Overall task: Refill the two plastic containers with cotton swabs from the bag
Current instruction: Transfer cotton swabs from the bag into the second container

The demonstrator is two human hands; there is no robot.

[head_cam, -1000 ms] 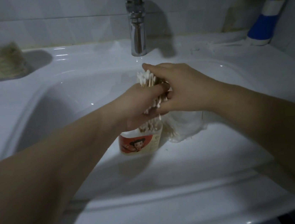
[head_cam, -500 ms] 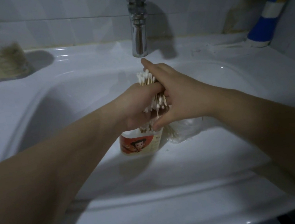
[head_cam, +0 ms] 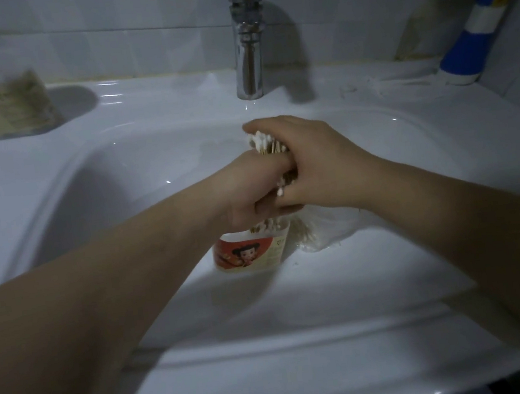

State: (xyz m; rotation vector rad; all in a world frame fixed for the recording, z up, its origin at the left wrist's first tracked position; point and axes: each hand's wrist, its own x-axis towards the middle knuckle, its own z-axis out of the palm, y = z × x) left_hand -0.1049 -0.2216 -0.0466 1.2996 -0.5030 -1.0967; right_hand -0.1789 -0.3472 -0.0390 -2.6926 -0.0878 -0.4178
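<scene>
A clear plastic container point(head_cam: 249, 252) with a red cartoon label stands in the white sink basin point(head_cam: 139, 185), partly filled with swabs. Right above it my left hand point(head_cam: 251, 191) grips a bundle of cotton swabs point(head_cam: 263, 142) upright. My right hand point(head_cam: 316, 160) curls over the bundle's top and side, fingers round it. The clear bag point(head_cam: 325, 231) with more swabs lies in the basin just right of the container, partly hidden by my right wrist. A second labelled container point(head_cam: 8, 108) full of swabs stands on the sink ledge at far left.
A chrome tap point(head_cam: 247, 34) rises behind my hands, its spout close above the bundle. A blue and white bottle point(head_cam: 477, 29) leans in the back right corner. The tiled wall runs along the back.
My right hand has closed down over the top of the swab bundle, its fingers now curled round it. My left hand keeps its grip above the container.
</scene>
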